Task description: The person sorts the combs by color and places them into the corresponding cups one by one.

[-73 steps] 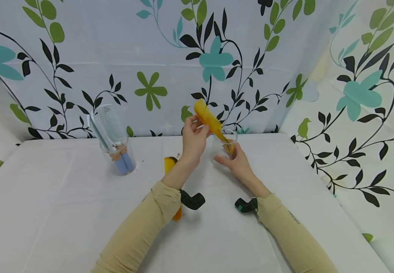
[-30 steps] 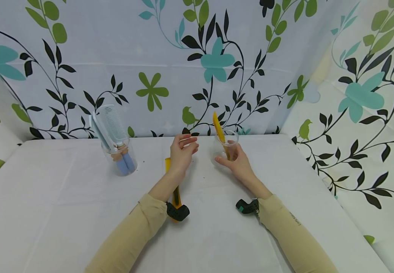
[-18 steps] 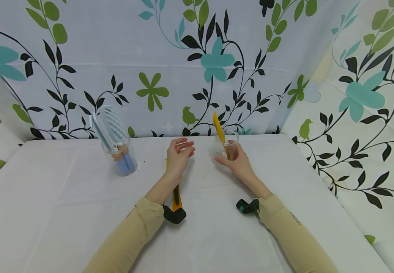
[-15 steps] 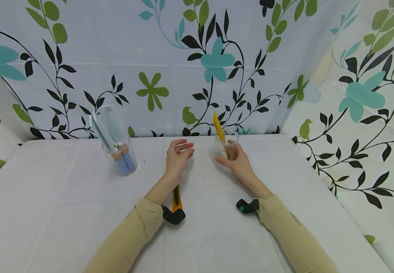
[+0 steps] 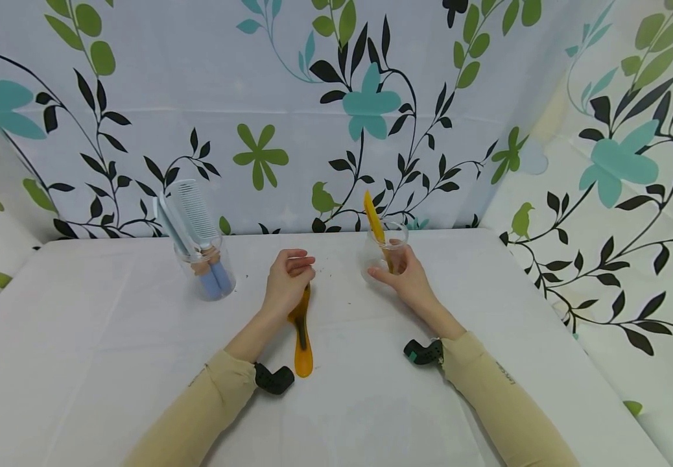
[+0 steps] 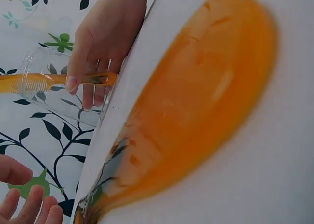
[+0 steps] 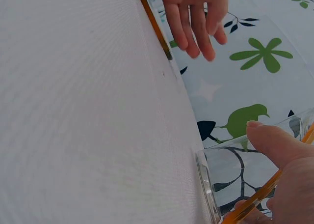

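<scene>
My right hand grips a clear glass jar from its right side, thumb in front. Inside the jar leans an amber comb, its wide end sticking out above the rim; the left wrist view shows its teeth and looped handle end. A second amber comb lies on the table, its rounded handle towards me. My left hand hovers over that comb's far end and covers it, fingers loosely bent and holding nothing. The lying comb's handle looms large in the left wrist view.
At the left stands another clear jar holding light-blue combs with blue handles. A white cloth covers the table. A leaf-patterned curtain hangs behind it and along the right side.
My left hand lowered the amber comb into the jar, let go, and moved left and nearer to me, over the lying comb. The right hand keeps its grip on the jar.
</scene>
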The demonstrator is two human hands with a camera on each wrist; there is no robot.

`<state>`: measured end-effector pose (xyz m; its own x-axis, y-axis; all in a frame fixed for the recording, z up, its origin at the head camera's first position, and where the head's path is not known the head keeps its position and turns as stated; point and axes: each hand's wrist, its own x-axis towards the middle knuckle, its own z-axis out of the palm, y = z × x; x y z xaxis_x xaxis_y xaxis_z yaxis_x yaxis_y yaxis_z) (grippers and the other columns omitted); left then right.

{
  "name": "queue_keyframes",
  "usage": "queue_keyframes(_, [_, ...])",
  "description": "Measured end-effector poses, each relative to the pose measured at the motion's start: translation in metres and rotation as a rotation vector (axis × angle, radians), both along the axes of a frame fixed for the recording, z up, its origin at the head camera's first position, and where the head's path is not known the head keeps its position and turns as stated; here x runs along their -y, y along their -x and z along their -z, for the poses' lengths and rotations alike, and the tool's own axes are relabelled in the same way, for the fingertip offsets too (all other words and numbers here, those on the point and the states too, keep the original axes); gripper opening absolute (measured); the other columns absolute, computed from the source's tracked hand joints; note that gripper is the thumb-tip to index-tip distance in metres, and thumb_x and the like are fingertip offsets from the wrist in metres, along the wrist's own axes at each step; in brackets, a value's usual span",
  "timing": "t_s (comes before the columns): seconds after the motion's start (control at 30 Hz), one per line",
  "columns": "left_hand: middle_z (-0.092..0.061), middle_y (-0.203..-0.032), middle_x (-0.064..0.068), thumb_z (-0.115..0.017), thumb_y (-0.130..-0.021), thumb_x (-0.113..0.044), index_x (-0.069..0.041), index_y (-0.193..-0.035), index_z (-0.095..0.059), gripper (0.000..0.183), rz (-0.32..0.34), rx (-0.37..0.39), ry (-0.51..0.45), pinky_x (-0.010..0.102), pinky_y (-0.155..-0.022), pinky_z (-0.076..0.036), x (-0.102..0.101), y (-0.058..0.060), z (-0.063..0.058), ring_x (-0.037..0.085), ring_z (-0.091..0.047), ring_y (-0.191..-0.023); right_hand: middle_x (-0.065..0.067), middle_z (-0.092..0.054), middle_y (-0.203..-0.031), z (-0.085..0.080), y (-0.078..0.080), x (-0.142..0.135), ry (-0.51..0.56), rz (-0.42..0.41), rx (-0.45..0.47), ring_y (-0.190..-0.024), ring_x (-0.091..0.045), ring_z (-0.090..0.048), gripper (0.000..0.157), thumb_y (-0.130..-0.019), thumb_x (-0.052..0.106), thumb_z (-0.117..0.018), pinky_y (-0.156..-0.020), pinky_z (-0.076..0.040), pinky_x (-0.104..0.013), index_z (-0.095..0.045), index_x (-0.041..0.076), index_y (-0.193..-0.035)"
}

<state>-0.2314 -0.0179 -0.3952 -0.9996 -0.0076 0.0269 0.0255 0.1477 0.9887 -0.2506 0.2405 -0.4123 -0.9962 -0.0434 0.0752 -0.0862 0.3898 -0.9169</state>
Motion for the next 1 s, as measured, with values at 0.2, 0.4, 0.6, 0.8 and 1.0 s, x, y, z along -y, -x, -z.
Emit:
queue_keyframes(0.2, [-0.059,-0.134,0.016,-0.062,-0.09,-0.004,-0.002,-0.132,-0.05,0.044,0.011,-0.057,0.176,0.042,-0.116,-0.041,0.015,-0.009,-0.002,0.033,-0.051,-0.129,-0.01,-0.047,-0.148,0.011,0.006,-0.005,0.01,0.0,-0.024,-0.142,-0.029,-0.04,0.083,-0.084,0.038,-0.08,-0.123,-0.03,-0.045,-0.035,0.016,-0.15])
queue_keyframes(0.4, [-0.052,-0.141,0.021,-0.065,-0.088,-0.005,-0.001,-0.135,-0.047,0.05,0.043,-0.045,0.308,0.05,-0.119,-0.035,0.026,-0.015,0.001,0.039,-0.043,-0.136,-0.008,-0.046,-0.149,0.013,0.005,-0.006,-0.003,0.006,-0.036,-0.143,-0.028,-0.039,0.084,-0.082,0.045,-0.081,-0.122,-0.031,-0.047,-0.037,0.016,-0.147])
queue_keyframes(0.6, [-0.051,-0.143,0.023,-0.069,-0.084,-0.005,-0.001,-0.136,-0.047,0.056,0.08,-0.034,0.36,0.051,-0.118,-0.036,0.033,-0.017,0.007,0.039,-0.044,-0.135,-0.008,-0.048,-0.147,0.012,0.005,-0.005,-0.008,0.002,-0.034,-0.142,-0.028,-0.041,0.084,-0.082,0.047,-0.08,-0.122,-0.032,-0.046,-0.037,0.017,-0.148])
queue_keyframes(0.8, [-0.055,-0.137,0.025,-0.076,-0.08,-0.005,0.002,-0.134,-0.05,0.061,0.09,-0.062,0.412,0.051,-0.103,-0.043,0.03,-0.022,0.011,0.04,-0.046,-0.122,-0.009,-0.047,-0.147,0.009,0.004,-0.004,-0.016,0.004,-0.033,-0.141,-0.028,-0.041,0.084,-0.084,0.043,-0.08,-0.122,-0.032,-0.047,-0.035,0.017,-0.15])
queue_keyframes(1.0, [-0.055,-0.135,0.024,-0.078,-0.08,-0.008,0.0,-0.134,-0.05,0.061,0.069,-0.065,0.464,0.052,-0.103,-0.043,0.026,-0.026,0.013,0.041,-0.044,-0.124,-0.01,-0.043,-0.152,0.009,0.004,-0.004,-0.01,-0.002,-0.003,-0.145,-0.029,-0.036,0.083,-0.086,0.039,-0.078,-0.123,-0.029,-0.046,-0.032,0.019,-0.152])
